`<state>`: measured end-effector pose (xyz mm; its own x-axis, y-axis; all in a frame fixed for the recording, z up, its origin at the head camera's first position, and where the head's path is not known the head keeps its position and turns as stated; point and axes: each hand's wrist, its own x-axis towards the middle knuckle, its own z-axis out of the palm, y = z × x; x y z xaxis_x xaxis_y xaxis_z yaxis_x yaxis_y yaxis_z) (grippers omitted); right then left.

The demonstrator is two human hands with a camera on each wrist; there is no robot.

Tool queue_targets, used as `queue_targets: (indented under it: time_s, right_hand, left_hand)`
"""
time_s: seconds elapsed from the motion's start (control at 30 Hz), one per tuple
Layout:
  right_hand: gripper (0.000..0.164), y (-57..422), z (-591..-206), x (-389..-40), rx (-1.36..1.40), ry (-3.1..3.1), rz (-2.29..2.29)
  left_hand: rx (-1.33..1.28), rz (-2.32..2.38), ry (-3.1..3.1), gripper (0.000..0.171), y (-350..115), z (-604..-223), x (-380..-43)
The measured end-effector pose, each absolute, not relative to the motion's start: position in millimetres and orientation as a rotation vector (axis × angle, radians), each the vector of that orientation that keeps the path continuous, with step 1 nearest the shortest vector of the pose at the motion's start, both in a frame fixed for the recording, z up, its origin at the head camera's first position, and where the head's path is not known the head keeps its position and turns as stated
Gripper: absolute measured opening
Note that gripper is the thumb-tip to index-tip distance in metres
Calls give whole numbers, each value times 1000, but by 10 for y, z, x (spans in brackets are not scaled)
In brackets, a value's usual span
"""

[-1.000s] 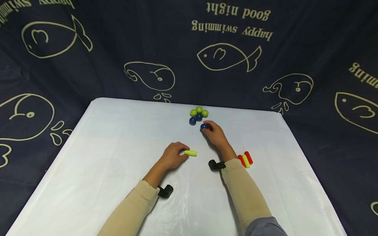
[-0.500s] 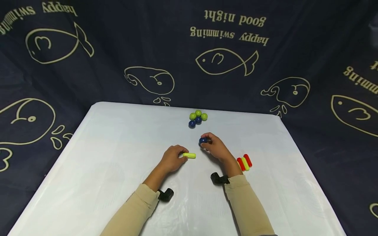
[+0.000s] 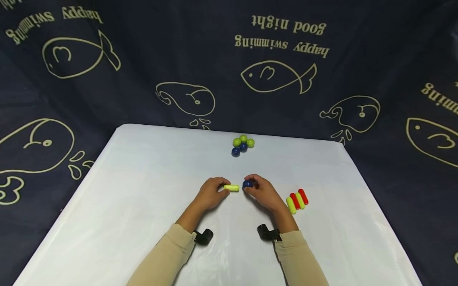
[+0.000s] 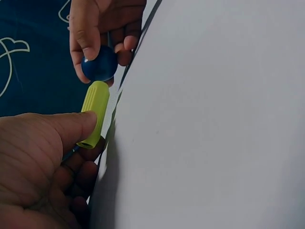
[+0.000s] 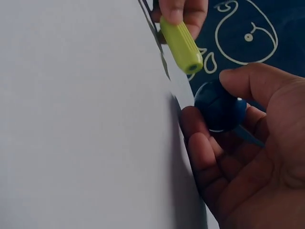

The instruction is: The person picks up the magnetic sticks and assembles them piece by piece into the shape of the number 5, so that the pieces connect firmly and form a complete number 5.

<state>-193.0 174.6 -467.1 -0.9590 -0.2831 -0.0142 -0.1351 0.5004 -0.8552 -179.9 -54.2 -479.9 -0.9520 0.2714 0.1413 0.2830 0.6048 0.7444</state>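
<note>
Head view | left hand (image 3: 212,194): fingers pinch ribbed yellow-green rod (image 3: 232,188) | right hand (image 3: 264,194): fingers curl round blue ball (image 3: 247,184), just beside rod | contact with table (image 3: 143,190) hard to tell

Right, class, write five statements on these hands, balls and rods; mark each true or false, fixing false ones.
1. The left hand holds a yellow rod. True.
2. Both hands hold rods. False: the right hand holds a blue ball.
3. That rod and ball are apart. True.
4. Five balls sit near the table's far edge. True.
5. All the unheld rods are red. False: there are two red rods and two yellow rods.
</note>
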Motion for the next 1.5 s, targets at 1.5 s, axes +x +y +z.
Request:
queue_targets:
  time_s: [1.5]
  right_hand:
    - [24, 1755, -4773, -1879, -439, 2612, -1495]
  left_hand:
    - [-448, -1318, -2812, 23, -513, -4816, -1804]
